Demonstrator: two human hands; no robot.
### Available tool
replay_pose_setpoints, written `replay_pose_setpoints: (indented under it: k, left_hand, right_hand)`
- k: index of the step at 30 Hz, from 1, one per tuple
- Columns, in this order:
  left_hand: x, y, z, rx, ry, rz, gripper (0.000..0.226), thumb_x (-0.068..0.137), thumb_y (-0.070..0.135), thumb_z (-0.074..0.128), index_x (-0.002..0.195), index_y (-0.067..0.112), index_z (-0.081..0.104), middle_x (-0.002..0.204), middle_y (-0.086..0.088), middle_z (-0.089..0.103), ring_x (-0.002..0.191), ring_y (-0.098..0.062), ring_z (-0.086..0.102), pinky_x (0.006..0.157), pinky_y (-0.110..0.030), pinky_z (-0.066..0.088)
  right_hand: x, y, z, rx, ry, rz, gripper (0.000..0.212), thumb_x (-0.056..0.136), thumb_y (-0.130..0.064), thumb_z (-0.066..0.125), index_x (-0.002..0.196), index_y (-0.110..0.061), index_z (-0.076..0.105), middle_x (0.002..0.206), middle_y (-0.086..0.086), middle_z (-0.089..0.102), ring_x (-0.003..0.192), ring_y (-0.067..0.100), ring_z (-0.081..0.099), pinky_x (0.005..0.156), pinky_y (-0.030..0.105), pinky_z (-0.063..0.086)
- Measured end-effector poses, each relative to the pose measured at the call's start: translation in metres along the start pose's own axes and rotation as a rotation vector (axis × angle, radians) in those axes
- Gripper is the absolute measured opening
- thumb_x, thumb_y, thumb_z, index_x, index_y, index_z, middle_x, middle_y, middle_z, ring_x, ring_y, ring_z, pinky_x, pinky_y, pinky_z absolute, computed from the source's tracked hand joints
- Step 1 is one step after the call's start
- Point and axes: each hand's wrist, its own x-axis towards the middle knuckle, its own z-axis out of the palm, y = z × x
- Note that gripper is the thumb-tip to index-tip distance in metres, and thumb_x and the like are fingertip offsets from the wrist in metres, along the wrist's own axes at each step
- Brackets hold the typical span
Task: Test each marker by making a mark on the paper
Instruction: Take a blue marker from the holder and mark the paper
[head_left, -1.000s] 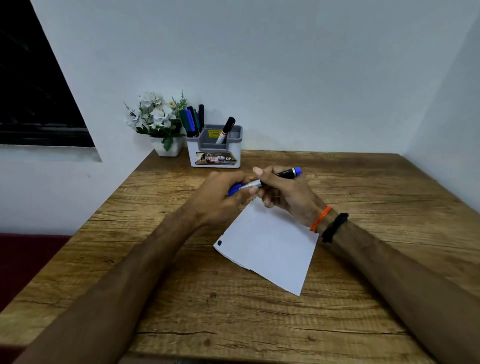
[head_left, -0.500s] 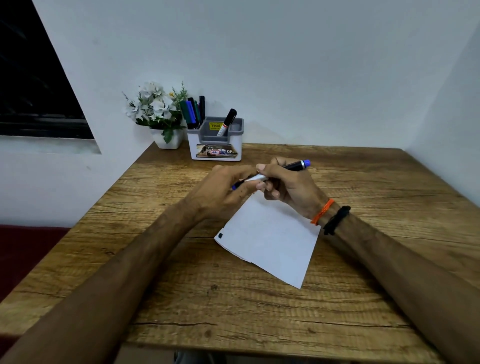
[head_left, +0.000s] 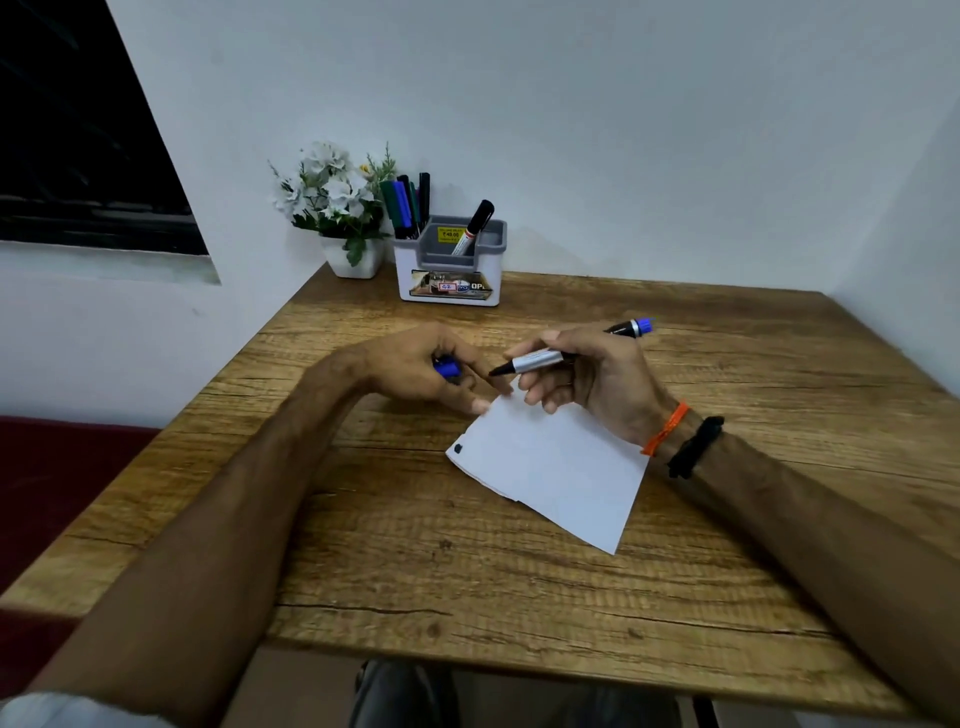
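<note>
My right hand (head_left: 592, 382) grips a silver marker (head_left: 540, 358) with a blue end, uncapped, its dark tip pointing left just above the far corner of the white paper (head_left: 550, 467). My left hand (head_left: 415, 369) holds the blue cap (head_left: 447, 369) in its curled fingers, with fingertips touching the paper's far left edge. The paper lies on the wooden table (head_left: 467, 571) and has one dark dot near its left corner. A grey and white holder (head_left: 449, 265) at the back holds several more markers (head_left: 405, 202) and one black-capped marker (head_left: 472, 226).
A small white pot of white flowers (head_left: 337, 208) stands left of the holder, against the wall. A dark window is at the far left. The table's front edge runs close to my body, and the left edge drops to a red surface.
The cap has come off the marker: my left hand pulled left with the blue cap, and my right hand now holds the marker with its tip bare.
</note>
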Motion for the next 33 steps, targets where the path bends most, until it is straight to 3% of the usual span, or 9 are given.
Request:
replay_pose_setpoints:
  k: [2,4,7,9,15,20,25,29,33]
  left_hand:
    - [0.001,-0.001,-0.002,0.049,-0.023,-0.032,0.034,0.080,0.023,0.075,0.069,0.054,0.067,0.068,0.014,0.058,0.065,-0.002,0.052,0.069,-0.022,0.037]
    - [0.002,-0.002,-0.002,0.078,-0.025,-0.061,0.029,0.080,0.023,0.076,0.070,0.049,0.067,0.069,0.018,0.062,0.066,0.002,0.054,0.068,-0.021,0.037]
    - [0.005,-0.005,0.000,0.103,-0.005,-0.064,0.034,0.083,0.013,0.072,0.084,0.047,0.067,0.093,0.006,0.072,0.087,-0.011,0.061,0.082,-0.032,0.048]
    - [0.006,-0.006,0.000,0.113,0.005,-0.078,0.037,0.084,0.010,0.069,0.090,0.046,0.068,0.099,0.006,0.073,0.091,-0.013,0.061,0.089,-0.036,0.050]
    - [0.010,-0.008,0.003,0.097,0.041,-0.108,0.027,0.082,0.015,0.072,0.097,0.037,0.072,0.069,0.035,0.064,0.070,0.011,0.056,0.070,-0.019,0.040]
    - [0.011,-0.010,0.004,0.035,0.055,-0.079,0.026,0.078,0.017,0.076,0.091,0.039,0.072,0.090,0.012,0.073,0.078,0.002,0.061,0.078,-0.022,0.047]
    - [0.011,-0.010,0.005,0.026,0.050,-0.075,0.028,0.078,0.015,0.076,0.095,0.036,0.072,0.087,0.020,0.071,0.077,0.007,0.061,0.077,-0.017,0.046]
    - [0.011,-0.010,0.005,0.028,0.030,-0.077,0.026,0.079,0.015,0.075,0.096,0.034,0.072,0.096,0.005,0.074,0.087,-0.006,0.065,0.086,-0.027,0.052]
    - [0.011,-0.009,0.005,0.027,0.031,-0.068,0.027,0.079,0.013,0.075,0.097,0.033,0.072,0.098,0.005,0.074,0.089,-0.009,0.065,0.090,-0.032,0.053]
  right_hand:
    - [-0.001,0.003,0.007,-0.022,-0.019,0.004,0.029,0.084,-0.022,0.056,0.093,0.002,0.070,0.071,0.013,0.071,0.059,0.019,0.069,0.048,0.022,0.051]
    - [-0.003,0.006,0.013,-0.081,-0.029,-0.021,0.017,0.086,-0.015,0.064,0.090,0.002,0.069,0.070,0.012,0.070,0.057,0.018,0.069,0.047,0.022,0.051]
    - [-0.007,0.009,0.018,-0.204,-0.044,-0.046,0.012,0.088,-0.004,0.067,0.093,0.006,0.069,0.071,0.013,0.070,0.057,0.017,0.068,0.048,0.022,0.052]
    - [-0.010,0.010,0.020,-0.234,-0.056,-0.045,0.012,0.087,0.000,0.067,0.096,0.008,0.069,0.070,0.012,0.070,0.057,0.016,0.068,0.049,0.022,0.054]
    - [-0.015,0.013,0.024,-0.325,-0.048,-0.080,0.008,0.087,0.005,0.067,0.094,0.007,0.070,0.071,0.016,0.070,0.055,0.016,0.068,0.051,0.027,0.057]
    - [-0.016,0.018,0.027,-0.424,-0.026,-0.119,0.008,0.085,0.000,0.071,0.092,0.006,0.073,0.071,0.021,0.072,0.053,0.020,0.068,0.046,0.027,0.054]
    - [-0.016,0.021,0.028,-0.480,-0.019,-0.119,0.010,0.084,-0.002,0.073,0.092,0.005,0.073,0.069,0.020,0.072,0.049,0.016,0.067,0.043,0.024,0.052]
    - [-0.015,0.022,0.028,-0.493,-0.014,-0.114,0.010,0.084,-0.003,0.074,0.092,0.004,0.074,0.068,0.019,0.072,0.049,0.016,0.068,0.043,0.024,0.052]
    - [-0.016,0.021,0.028,-0.499,-0.019,-0.121,0.011,0.085,-0.004,0.074,0.093,0.004,0.074,0.068,0.019,0.072,0.050,0.017,0.068,0.043,0.025,0.053]
